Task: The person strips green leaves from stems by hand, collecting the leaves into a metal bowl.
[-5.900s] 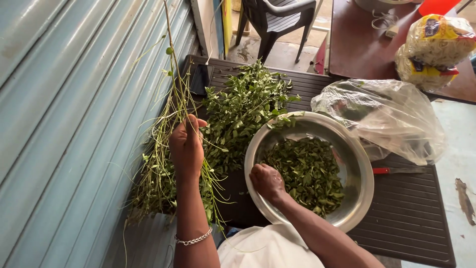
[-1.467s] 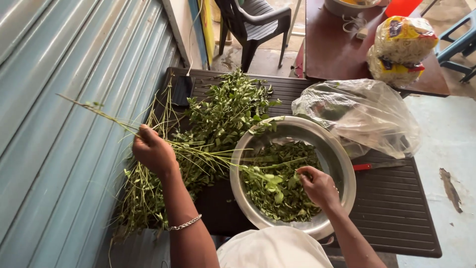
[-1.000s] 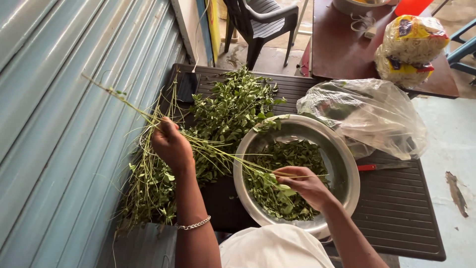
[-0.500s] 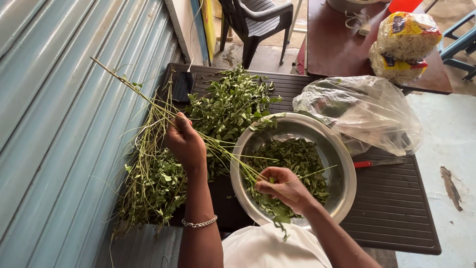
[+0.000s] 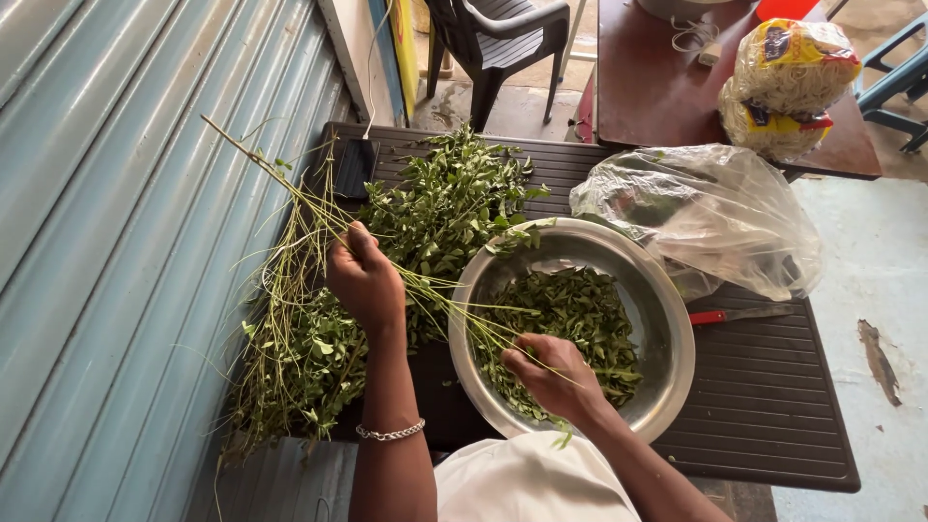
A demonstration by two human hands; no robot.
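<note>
Green stems are gripped by left hand, pinched by right hand over half-filled bowl; leafy pile unstripped.

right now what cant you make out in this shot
Head view only:
- Right hand: fingertips buried in picked leaves in the metal bowl, so its grip is unclear.
- Clear plastic bag: contents blurred by crinkled film.
- Red-handled knife: bag covers part.
- Left hand: palm side hidden; stems fan out.
</note>
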